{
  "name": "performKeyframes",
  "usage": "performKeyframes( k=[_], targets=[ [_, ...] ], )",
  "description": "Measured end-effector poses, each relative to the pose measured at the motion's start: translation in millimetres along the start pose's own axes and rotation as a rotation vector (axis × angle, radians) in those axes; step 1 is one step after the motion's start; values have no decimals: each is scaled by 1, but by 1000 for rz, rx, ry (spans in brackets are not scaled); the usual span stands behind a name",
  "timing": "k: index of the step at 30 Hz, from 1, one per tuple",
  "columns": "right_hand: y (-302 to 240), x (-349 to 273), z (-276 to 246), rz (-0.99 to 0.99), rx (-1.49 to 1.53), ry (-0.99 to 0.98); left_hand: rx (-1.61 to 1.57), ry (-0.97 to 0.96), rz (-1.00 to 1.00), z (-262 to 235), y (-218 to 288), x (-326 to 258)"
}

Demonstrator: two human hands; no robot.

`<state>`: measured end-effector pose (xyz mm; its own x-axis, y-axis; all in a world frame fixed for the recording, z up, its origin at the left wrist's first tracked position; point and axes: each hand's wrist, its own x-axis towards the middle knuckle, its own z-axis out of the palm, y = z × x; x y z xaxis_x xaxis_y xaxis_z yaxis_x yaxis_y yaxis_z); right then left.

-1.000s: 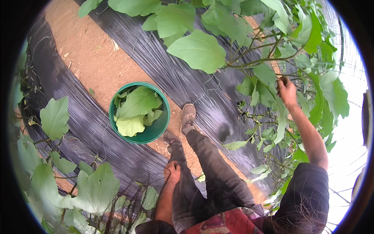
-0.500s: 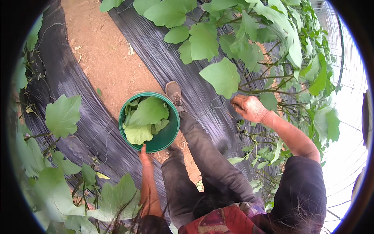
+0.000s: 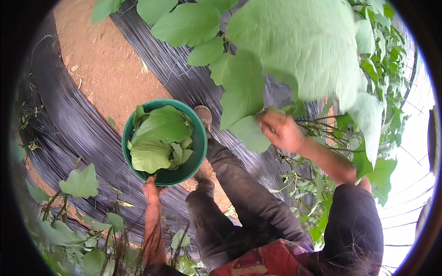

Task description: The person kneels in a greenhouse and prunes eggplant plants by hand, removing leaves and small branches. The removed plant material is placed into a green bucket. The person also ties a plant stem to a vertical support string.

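Note:
My left hand (image 3: 153,187) grips the near rim of a round green bucket (image 3: 199,154), its fingers partly hidden by the rim. Inside the bucket lie several large picked leaves (image 3: 163,126), one paler than the others. On the right, my right hand (image 3: 283,132) is closed at the edge of a broad green leaf (image 3: 251,134), which hangs to the left of the fingers. The exact pinch point is hard to see. Just above that hand are the stems and big leaves (image 3: 299,50) of a tall leafy plant.
Black plastic film (image 3: 184,69) covers the beds on both sides of a bare soil path (image 3: 101,60). More leafy plants (image 3: 80,181) grow at the lower left. My shoe (image 3: 203,115) stands just beyond the bucket. Thin wires or strings lie over the film.
My right hand has moved slightly left and down and now has a leaf at its fingers. The bucket has shifted a little left with my left hand. Large leaves now fill the upper right.

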<state>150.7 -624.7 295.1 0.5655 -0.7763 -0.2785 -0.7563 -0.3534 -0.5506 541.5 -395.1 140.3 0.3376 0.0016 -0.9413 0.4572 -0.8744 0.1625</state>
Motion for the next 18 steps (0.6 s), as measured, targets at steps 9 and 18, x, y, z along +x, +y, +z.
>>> performKeyframes(
  k=[9, 18],
  targets=[
    [176, 156, -9, -111, -1025, 179, -522, -94, 184, 7, 161, -11],
    [229, 147, -34, -16, -3251, -243, -404, -102, 414, 16, 286, 78]
  ],
)
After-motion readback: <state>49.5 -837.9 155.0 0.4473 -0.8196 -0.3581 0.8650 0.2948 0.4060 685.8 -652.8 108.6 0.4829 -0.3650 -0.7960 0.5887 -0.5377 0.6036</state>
